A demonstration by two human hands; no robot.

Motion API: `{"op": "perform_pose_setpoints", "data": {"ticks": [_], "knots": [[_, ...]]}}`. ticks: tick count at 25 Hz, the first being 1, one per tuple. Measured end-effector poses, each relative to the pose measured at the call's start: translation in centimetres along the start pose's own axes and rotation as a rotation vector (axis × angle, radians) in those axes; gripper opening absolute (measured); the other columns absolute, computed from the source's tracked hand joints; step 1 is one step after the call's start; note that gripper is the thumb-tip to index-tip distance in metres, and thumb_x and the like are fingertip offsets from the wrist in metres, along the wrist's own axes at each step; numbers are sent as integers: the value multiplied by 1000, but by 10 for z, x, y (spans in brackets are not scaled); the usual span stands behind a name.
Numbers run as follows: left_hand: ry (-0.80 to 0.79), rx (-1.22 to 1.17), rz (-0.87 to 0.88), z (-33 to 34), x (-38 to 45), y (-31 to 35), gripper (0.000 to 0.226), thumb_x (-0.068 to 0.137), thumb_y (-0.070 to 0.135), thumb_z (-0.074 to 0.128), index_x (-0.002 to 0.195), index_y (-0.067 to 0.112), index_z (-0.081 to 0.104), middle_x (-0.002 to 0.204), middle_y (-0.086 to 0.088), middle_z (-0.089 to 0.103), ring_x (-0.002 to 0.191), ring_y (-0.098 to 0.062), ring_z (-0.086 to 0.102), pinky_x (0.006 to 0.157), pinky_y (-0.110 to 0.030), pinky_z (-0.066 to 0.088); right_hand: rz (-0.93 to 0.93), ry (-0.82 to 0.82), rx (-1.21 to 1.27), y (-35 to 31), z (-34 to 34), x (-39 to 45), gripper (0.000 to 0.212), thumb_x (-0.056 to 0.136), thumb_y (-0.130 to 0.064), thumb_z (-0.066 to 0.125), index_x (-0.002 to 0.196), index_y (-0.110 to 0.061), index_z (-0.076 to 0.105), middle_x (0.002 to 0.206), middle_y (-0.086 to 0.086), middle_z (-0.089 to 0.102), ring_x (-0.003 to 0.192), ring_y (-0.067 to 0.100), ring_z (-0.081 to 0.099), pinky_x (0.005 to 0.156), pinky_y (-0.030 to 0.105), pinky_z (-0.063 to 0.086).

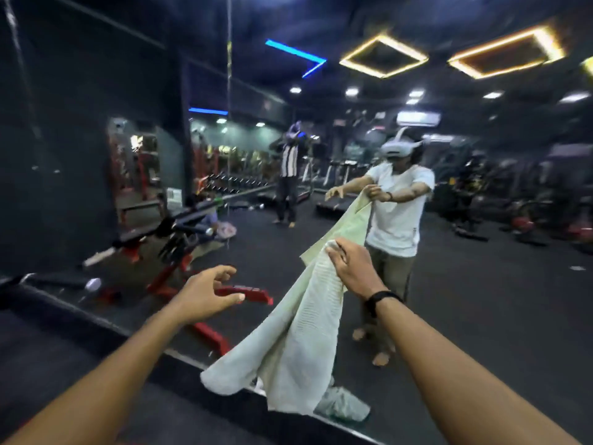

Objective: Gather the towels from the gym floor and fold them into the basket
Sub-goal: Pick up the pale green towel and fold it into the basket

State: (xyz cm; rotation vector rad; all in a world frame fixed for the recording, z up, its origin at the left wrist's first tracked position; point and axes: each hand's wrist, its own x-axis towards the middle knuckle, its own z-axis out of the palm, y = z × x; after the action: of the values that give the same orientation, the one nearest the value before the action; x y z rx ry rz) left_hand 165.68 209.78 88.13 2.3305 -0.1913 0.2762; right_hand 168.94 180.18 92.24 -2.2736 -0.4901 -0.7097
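Observation:
A pale green-white towel (298, 342) hangs from my right hand (353, 268), which grips its top edge at about chest height. The cloth drapes down and to the left, with its lower corners loose near the mirror's base. My left hand (208, 293) is stretched out to the left of the towel, fingers spread and slightly bent, holding nothing. A second light cloth (345, 403) lies crumpled on the floor below the hanging towel. No basket is in view.
A wall mirror fills the view ahead and shows a person's reflection (398, 213) holding the same towel. A red-framed weight bench (179, 252) stands left. Another person (288, 175) appears deeper in the mirror. Treadmills and machines line the dark gym floor.

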Motion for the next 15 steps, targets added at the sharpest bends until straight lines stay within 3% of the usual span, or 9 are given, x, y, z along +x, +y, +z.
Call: {"op": "perform_pose_setpoints", "data": {"ticks": [4,8,12,15], "knots": [[-63,22,208,10,25,101,59,73,39,79,126,25,56,118,4,61,104,-13,57,92,-28,46,63,145,-118,-3,-119,-17,20,95,-16,54,78,-8,57,72,5,60,72,21,55,63,27,35],[-177,-2,388,55,31,200,60,74,44,77,127,28,54,117,7,59,106,-11,56,90,-26,44,152,201,-272,5,-228,-67,33,94,-21,56,64,-24,43,62,-7,48,61,10,47,58,26,36],[-315,-66,559,127,3,305,57,75,39,78,125,25,55,114,6,60,104,-9,57,87,-22,43,301,229,-463,13,-344,-149,18,93,-22,56,80,-9,56,75,1,59,70,17,53,61,30,37],[-439,-130,659,188,-34,383,59,73,38,80,124,22,56,114,2,62,105,-12,60,91,-24,47,438,266,-525,16,-429,-234,19,93,-23,55,75,-19,52,72,-6,55,69,11,51,60,24,37]]}}
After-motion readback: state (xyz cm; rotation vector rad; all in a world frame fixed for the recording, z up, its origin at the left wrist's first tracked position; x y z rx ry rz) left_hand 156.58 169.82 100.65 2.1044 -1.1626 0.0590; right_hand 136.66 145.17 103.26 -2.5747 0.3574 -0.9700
